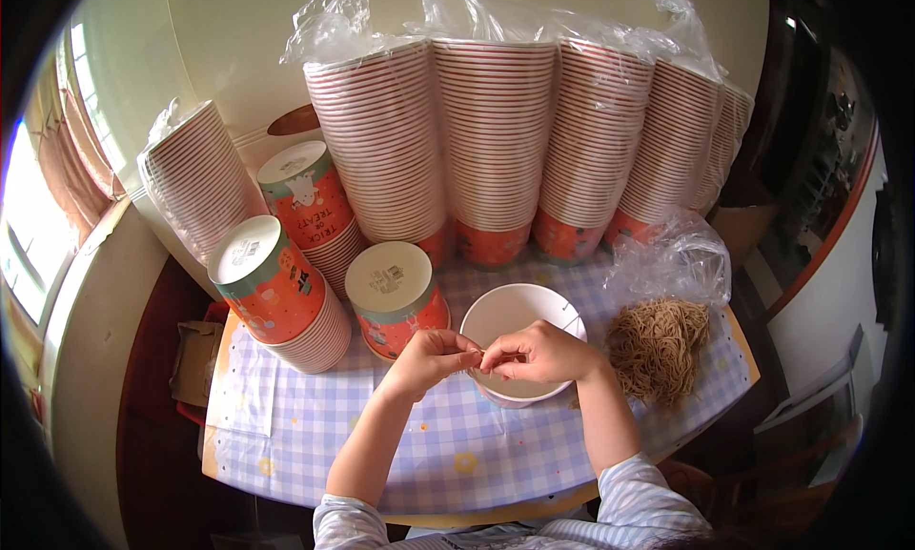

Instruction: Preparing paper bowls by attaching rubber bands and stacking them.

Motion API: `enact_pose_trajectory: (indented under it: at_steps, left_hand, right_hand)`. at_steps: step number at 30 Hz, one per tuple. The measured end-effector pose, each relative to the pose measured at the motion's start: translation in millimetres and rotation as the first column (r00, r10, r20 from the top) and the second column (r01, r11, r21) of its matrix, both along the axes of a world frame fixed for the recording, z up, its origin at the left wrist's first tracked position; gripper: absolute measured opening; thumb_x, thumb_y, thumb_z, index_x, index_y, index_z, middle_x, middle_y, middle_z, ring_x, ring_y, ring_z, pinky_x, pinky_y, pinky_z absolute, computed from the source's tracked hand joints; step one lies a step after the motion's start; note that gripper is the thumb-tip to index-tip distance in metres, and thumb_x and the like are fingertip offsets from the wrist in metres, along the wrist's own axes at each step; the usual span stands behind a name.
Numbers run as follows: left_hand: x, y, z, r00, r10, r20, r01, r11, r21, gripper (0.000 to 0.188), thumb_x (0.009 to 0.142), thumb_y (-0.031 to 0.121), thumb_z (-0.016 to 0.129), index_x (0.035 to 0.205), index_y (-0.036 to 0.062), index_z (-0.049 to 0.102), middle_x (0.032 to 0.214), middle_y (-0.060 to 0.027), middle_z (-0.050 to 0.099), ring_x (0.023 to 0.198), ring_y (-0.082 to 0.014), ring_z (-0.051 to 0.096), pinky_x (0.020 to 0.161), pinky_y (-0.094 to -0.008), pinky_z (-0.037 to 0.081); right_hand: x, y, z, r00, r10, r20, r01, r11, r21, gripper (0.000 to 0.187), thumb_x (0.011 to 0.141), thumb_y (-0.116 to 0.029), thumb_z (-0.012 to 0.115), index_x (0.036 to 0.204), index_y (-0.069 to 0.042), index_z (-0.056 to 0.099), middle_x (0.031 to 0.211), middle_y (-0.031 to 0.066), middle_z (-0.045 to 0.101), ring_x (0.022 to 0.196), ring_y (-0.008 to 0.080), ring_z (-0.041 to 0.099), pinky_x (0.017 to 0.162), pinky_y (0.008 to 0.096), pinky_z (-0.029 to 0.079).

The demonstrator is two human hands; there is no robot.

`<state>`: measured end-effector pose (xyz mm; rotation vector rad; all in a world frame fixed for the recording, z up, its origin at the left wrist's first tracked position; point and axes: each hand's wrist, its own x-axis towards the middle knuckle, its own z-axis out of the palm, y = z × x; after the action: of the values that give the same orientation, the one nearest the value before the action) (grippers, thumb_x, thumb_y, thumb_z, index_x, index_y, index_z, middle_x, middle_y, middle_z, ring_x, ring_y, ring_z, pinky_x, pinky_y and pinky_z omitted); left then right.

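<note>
An open paper bucket (510, 305) stands upright at the middle of the table, its white inside facing up. Over its near left rim my left hand (434, 361) and my right hand (541, 352) meet, fingertips pinched close together. Between them a bit of thin brown string barely shows; the fingers hide most of it. A small dark mark and a thin line show at the bucket's right rim. To the right of my right hand lies a tangled heap of brown strings (658, 350).
Tall plastic-wrapped stacks of paper buckets (493, 131) line the back. An orange upside-down bucket (396, 297) stands left of the open one, beside an upside-down stack (276, 293). Crumpled clear plastic (672, 262) lies behind the strings. A checked cloth (419, 464) covers the table.
</note>
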<state>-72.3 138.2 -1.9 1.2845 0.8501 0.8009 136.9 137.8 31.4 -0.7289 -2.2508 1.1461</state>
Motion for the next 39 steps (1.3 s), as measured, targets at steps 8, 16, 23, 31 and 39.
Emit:
enact_pose_trajectory:
  at_steps: [8,16,23,31,39]
  left_hand:
    - [5.4,-5.6,3.5,0.999,0.045,-0.009,-0.044,0.998,0.047,0.012,0.078,0.005,0.063,0.086,-0.0039,0.062,0.079,-0.0060,0.064,0.072,-0.0095,0.060,0.065,-0.0222,0.048]
    - [8.3,-11.7,7.3,0.960,0.144,-0.241,-0.078,0.961,0.265,0.015,0.076,0.004,0.063,0.088,-0.0049,0.062,0.077,-0.0058,0.064,0.072,-0.0077,0.059,0.063,-0.0228,0.049]
    - [2.8,-9.2,5.8,0.994,0.050,-0.100,-0.033,0.987,0.157,0.014,0.080,0.007,0.059,0.088,-0.0046,0.062,0.077,-0.0058,0.064,0.069,-0.0077,0.058,0.063,-0.0220,0.048]
    - [2.0,-9.8,2.7,0.971,0.132,-0.197,-0.072,0.957,0.281,0.014,0.080,0.010,0.057,0.084,-0.0023,0.062,0.072,-0.0022,0.062,0.065,-0.0058,0.054,0.059,-0.0218,0.045]
    - [3.6,-9.6,5.0,0.971,0.136,-0.196,-0.074,0.954,0.291,0.012,0.080,0.008,0.058,0.085,-0.0023,0.062,0.070,0.0004,0.059,0.063,-0.0033,0.050,0.056,-0.0195,0.042]
  right_hand:
    - [-4.9,-0.7,-0.8,0.991,-0.133,-0.007,0.133,0.985,0.107,0.011,0.073,-0.002,0.066,0.084,-0.002,0.066,0.082,0.0067,0.065,0.070,0.0124,0.061,0.063,0.0229,0.048]
    - [-11.1,1.6,-9.7,0.971,-0.170,-0.167,0.217,0.921,0.324,0.006,0.073,-0.007,0.066,0.079,-0.004,0.064,0.083,0.0039,0.061,0.067,0.0147,0.057,0.058,0.0265,0.047]
    - [-9.6,0.0,-6.0,0.978,-0.193,-0.074,0.204,0.961,0.189,0.007,0.073,-0.003,0.066,0.080,-0.002,0.064,0.079,0.0034,0.061,0.066,0.0114,0.056,0.058,0.0235,0.046]
    - [-9.8,-0.3,-4.1,0.980,-0.195,-0.050,0.201,0.965,0.167,0.006,0.074,-0.004,0.065,0.080,-0.002,0.064,0.077,0.0030,0.061,0.064,0.0103,0.056,0.056,0.0224,0.045]
    - [-8.5,0.3,-3.8,0.979,-0.200,-0.034,0.203,0.965,0.165,0.006,0.075,-0.004,0.065,0.081,-0.002,0.064,0.076,0.0028,0.062,0.063,0.0105,0.056,0.056,0.0226,0.044]
